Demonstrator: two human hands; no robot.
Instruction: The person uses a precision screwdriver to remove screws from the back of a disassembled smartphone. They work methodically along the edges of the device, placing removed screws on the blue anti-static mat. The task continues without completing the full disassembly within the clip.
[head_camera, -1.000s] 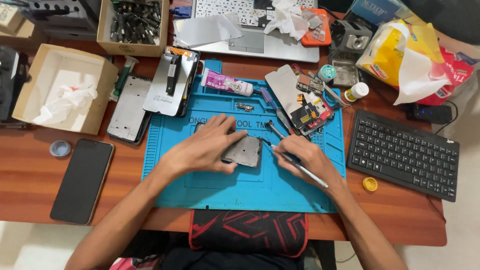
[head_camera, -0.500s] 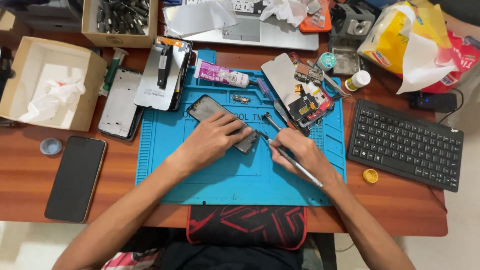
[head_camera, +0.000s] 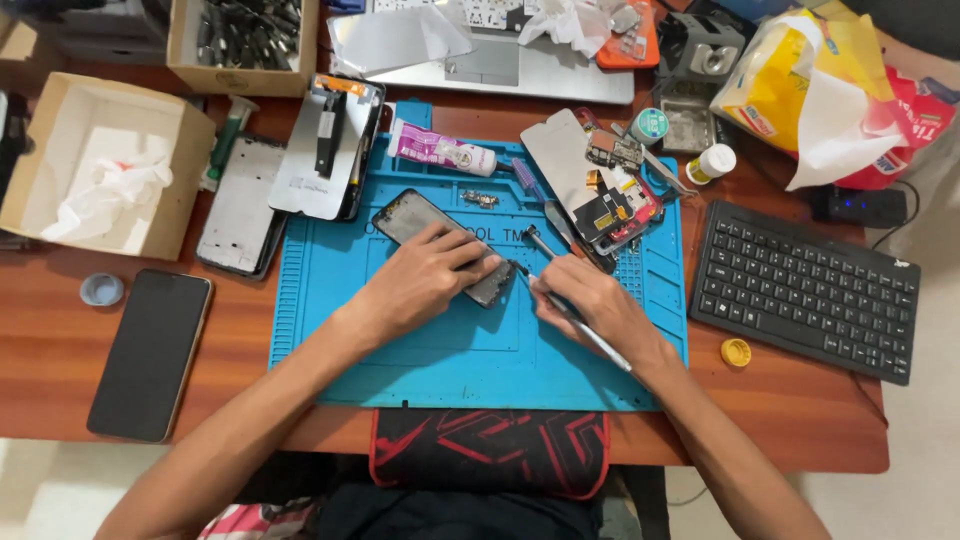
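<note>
A dark opened phone (head_camera: 412, 217) lies slantwise on the blue repair mat (head_camera: 400, 360). My left hand (head_camera: 425, 280) presses down on the phone's lower half and holds it steady. My right hand (head_camera: 590, 305) grips a thin metal tool (head_camera: 590, 335) like a pen, with its tip at the phone's lower right corner. A second small screwdriver (head_camera: 537, 240) lies on the mat just above my right hand.
A black keyboard (head_camera: 805, 290) sits to the right, and a black phone (head_camera: 150, 355) lies on the wooden table at left. Phone frames (head_camera: 240, 205), a screen panel (head_camera: 325, 150), a glue tube (head_camera: 445, 152), circuit boards (head_camera: 615, 205) and cardboard boxes (head_camera: 100, 165) crowd the far side.
The phone has turned and its top end now reaches further up and left on the mat. My left hand stays on it, and my right hand keeps the tool at its lower corner.
</note>
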